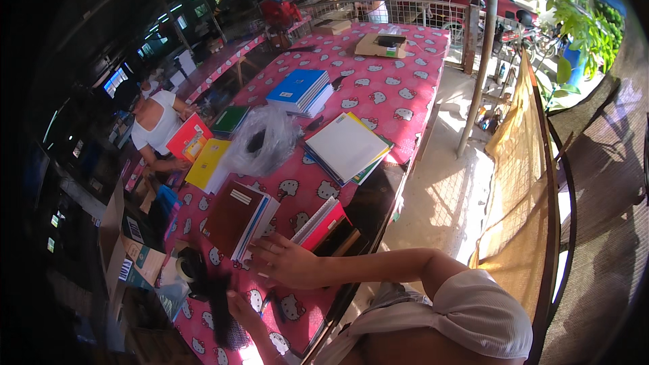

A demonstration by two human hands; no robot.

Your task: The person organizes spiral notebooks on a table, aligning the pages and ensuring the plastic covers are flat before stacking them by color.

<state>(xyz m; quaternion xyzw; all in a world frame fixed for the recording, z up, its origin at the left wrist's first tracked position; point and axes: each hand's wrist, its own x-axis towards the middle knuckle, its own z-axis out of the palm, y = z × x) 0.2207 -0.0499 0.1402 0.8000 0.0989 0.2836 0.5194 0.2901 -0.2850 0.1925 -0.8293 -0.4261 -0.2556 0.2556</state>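
My right hand (280, 260) reaches across the table with its fingers spread, at the near edge of a stack of notebooks with a brown cover (233, 213); it looks to be touching their page edges. Lower down, my left hand (245, 312) is closed against a dark, blurred object (220, 307), whose kind I cannot make out; most fingers are hidden. Beside that object is a black tool with a roll of tape (184, 268). A red-covered stack of notebooks (319, 223) lies just beyond my right hand, next to the brown one.
The pink patterned table (399, 81) also holds white-topped notebooks (347, 147), blue notebooks (299, 91), yellow notebooks (208, 162), crumpled clear plastic (263, 142) and a cardboard box (378, 46). A co-worker (157, 122) at the left handles a red notebook (188, 136). An open carton (115, 243) stands lower left.
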